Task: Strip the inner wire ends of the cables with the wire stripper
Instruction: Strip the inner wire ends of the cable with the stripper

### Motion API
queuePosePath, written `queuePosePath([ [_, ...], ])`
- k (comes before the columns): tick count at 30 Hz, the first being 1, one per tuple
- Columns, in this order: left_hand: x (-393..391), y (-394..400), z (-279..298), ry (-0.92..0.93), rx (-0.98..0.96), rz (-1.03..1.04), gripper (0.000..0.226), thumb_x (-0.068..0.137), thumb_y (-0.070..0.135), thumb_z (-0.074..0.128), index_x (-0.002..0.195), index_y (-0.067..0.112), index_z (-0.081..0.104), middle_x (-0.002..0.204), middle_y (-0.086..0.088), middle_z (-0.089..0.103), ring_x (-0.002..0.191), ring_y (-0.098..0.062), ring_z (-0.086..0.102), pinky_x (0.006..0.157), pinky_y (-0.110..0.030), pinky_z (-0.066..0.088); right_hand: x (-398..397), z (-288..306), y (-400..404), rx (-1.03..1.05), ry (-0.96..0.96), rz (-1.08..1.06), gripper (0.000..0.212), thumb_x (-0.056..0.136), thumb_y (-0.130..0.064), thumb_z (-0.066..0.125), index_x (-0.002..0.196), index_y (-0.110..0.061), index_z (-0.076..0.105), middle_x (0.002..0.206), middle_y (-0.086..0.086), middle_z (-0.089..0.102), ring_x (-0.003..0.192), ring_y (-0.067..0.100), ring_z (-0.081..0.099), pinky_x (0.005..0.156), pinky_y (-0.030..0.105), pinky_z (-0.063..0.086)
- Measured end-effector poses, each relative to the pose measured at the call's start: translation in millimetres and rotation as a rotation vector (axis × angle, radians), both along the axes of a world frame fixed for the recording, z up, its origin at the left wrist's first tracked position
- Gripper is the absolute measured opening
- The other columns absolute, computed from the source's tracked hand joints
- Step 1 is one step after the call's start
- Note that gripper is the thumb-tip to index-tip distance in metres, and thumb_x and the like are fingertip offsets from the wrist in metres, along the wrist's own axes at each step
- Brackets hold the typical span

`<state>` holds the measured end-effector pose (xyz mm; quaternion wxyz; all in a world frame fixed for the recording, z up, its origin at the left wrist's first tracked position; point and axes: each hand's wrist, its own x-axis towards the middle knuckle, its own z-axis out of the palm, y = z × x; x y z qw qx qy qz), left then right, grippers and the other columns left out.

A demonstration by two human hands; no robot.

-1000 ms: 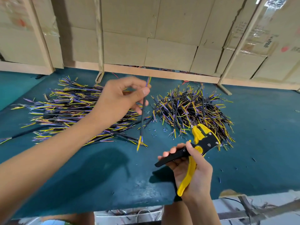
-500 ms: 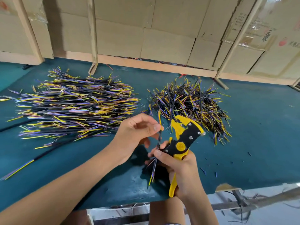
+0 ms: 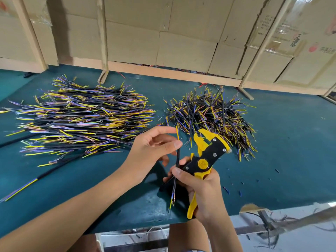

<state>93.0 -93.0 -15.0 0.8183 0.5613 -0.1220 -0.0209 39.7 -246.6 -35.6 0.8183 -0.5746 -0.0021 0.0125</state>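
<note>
Cardboard boxes [image 3: 185, 50] back our teal table [image 3: 283, 146]. Left of centre lies one cable pile [image 3: 81, 117]. At centre our left hand [image 3: 152, 148] pinches a cable [image 3: 177, 164] upright between its fingers; our right hand [image 3: 201, 186] grips the wire stripper [image 3: 205, 160]. Another pile [image 3: 211, 113] sits upper right.

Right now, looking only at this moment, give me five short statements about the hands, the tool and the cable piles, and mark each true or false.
1. The right hand grips the yellow and black wire stripper. True.
2. The left hand lies flat on the table. False: it pinches a single cable above the green mat.
3. Two cable piles lie on the mat. True: a wide left pile and a smaller right pile.
4. The held cable lies across the left pile. False: it stands nearly upright between the hands.
5. The stripper's head points toward the person. False: it points away, toward the right pile.
</note>
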Motion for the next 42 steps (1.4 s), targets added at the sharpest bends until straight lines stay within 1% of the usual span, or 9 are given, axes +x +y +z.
queuePosePath([
  [9,2,1,0,0.024,-0.073,-0.080,0.038,0.074,0.014,0.082,0.110,0.021,0.075,0.090,-0.013,0.072,0.068,-0.016,0.061,0.047,-0.025,0.044,0,0,-1,-0.017,-0.016,0.001,0.020,0.072,-0.003,0.084,0.087,-0.008,0.071,0.082,0.024,0.069,0.080,0.044,0.070,0.087,0.062,0.058],
  [12,1,1,1,0.044,-0.115,-0.125,0.020,0.077,0.013,0.073,0.095,0.017,0.079,0.089,-0.009,0.074,0.069,-0.014,0.063,0.048,-0.023,0.045,0,1,-1,0.007,-0.018,0.017,0.019,0.072,-0.003,0.083,0.086,-0.009,0.072,0.084,0.025,0.068,0.081,0.042,0.069,0.083,0.055,0.059],
  [16,1,2,1,0.042,-0.147,-0.122,0.009,0.075,0.008,0.075,0.081,0.015,0.073,0.085,-0.011,0.072,0.066,-0.017,0.065,0.045,-0.024,0.046,-1,1,-2,0.082,0.014,0.062,0.025,0.068,-0.010,0.086,0.088,-0.007,0.071,0.085,0.027,0.068,0.080,0.041,0.067,0.084,0.053,0.057],
  [23,0,0,-5,-0.193,0.089,0.014,0.012,0.083,0.003,0.076,0.085,0.009,0.066,0.077,-0.007,0.062,0.066,-0.021,0.059,0.048,-0.031,0.051,-1,2,1,0.091,-0.012,0.043,0.016,0.076,-0.005,0.082,0.087,-0.005,0.071,0.079,0.026,0.066,0.073,0.039,0.066,0.077,0.051,0.058],
  [28,0,-1,-5,-0.149,0.054,0.008,0.015,0.081,0.006,0.074,0.094,0.010,0.070,0.080,-0.003,0.064,0.066,-0.021,0.061,0.052,-0.032,0.052,-1,3,0,0.182,0.017,0.062,0.024,0.069,-0.009,0.084,0.089,-0.005,0.071,0.076,0.024,0.064,0.072,0.037,0.066,0.075,0.048,0.058],
  [32,-1,-1,-4,-0.096,-0.012,-0.049,0.013,0.081,0.004,0.072,0.081,0.013,0.062,0.083,-0.010,0.060,0.064,-0.028,0.056,0.052,-0.032,0.050,0,2,0,0.200,0.032,0.061,0.022,0.072,-0.007,0.083,0.090,-0.005,0.071,0.078,0.024,0.063,0.073,0.036,0.065,0.077,0.048,0.057],
  [35,-3,-3,-5,-0.208,0.038,0.018,0.018,0.082,-0.003,0.070,0.080,0.010,0.058,0.091,-0.014,0.059,0.077,-0.026,0.061,0.057,-0.036,0.052,0,3,-1,0.241,0.029,0.058,0.014,0.079,0.000,0.075,0.092,-0.003,0.070,0.078,0.024,0.062,0.074,0.036,0.065,0.075,0.047,0.058],
  [38,-5,-5,-7,-0.359,0.200,0.190,0.023,0.081,-0.005,0.077,0.079,0.011,0.061,0.105,-0.005,0.065,0.106,-0.020,0.064,0.078,-0.035,0.055,1,2,-2,0.263,0.034,0.044,0.014,0.080,0.000,0.075,0.093,-0.002,0.070,0.079,0.023,0.061,0.073,0.035,0.065,0.073,0.045,0.058],
  [42,-9,-4,-7,-0.379,0.209,0.214,0.018,0.080,-0.002,0.078,0.078,0.008,0.063,0.111,-0.001,0.071,0.109,-0.023,0.067,0.084,-0.035,0.055,2,2,-2,0.283,0.054,0.060,0.018,0.078,-0.002,0.078,0.094,-0.002,0.069,0.079,0.022,0.061,0.074,0.036,0.065,0.073,0.045,0.057],
])
